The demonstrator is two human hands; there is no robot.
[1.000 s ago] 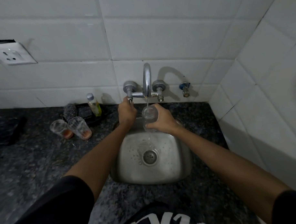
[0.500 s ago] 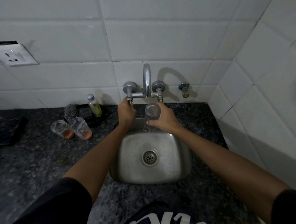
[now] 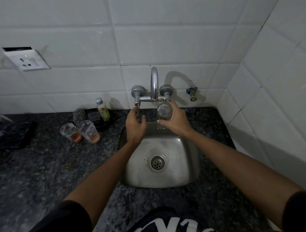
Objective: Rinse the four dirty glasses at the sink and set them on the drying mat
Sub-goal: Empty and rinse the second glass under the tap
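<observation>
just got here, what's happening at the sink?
A person is rinsing a clear drinking glass, gripped in the right hand under the chrome spout, above the steel sink. The left hand is on the left tap valve. Two glasses with orange residue wait on the dark granite counter.

The right hand (image 3: 177,121) grips a clear drinking glass (image 3: 163,115) upright under the curved chrome tap spout (image 3: 154,82), above the small steel sink (image 3: 168,174); the left hand (image 3: 135,125) reaches up, fingertips at the left tap handle (image 3: 137,103); two dirty clear tumblers with orange dregs (image 3: 80,132) stand touching on the dark speckled counter (image 3: 46,171) to the left.
</observation>
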